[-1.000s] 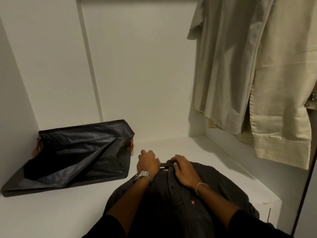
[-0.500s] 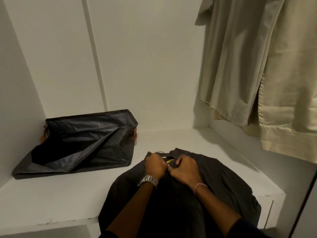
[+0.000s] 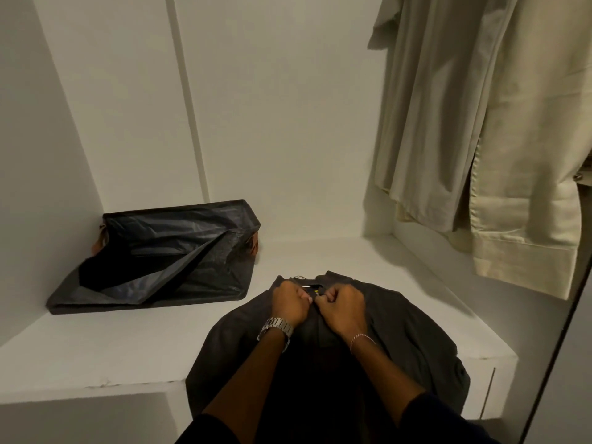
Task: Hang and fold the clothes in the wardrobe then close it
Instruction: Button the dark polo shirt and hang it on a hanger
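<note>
A dark grey shirt (image 3: 407, 328) lies on the white wardrobe shelf (image 3: 96, 350), its lower part hanging over the front edge. A metal hanger hook (image 3: 299, 277) shows at its collar. My left hand (image 3: 290, 302), with a silver watch on the wrist, pinches the shirt's front just below the collar. My right hand (image 3: 341, 306), with a thin bracelet, pinches the opposite side of the placket, and the two hands nearly touch. What sits between the fingers is hidden.
A dark collapsed fabric storage bag (image 3: 160, 251) lies at the back left of the shelf. Cream garments (image 3: 480, 123) hang at the right. The wardrobe's white back wall (image 3: 272, 107) is behind, and a door edge (image 3: 557, 347) runs down the right.
My hands have drawn closer together at the collar and now pinch the placket with curled fingers. The view has pulled back and shows more of the shelf's front edge.
</note>
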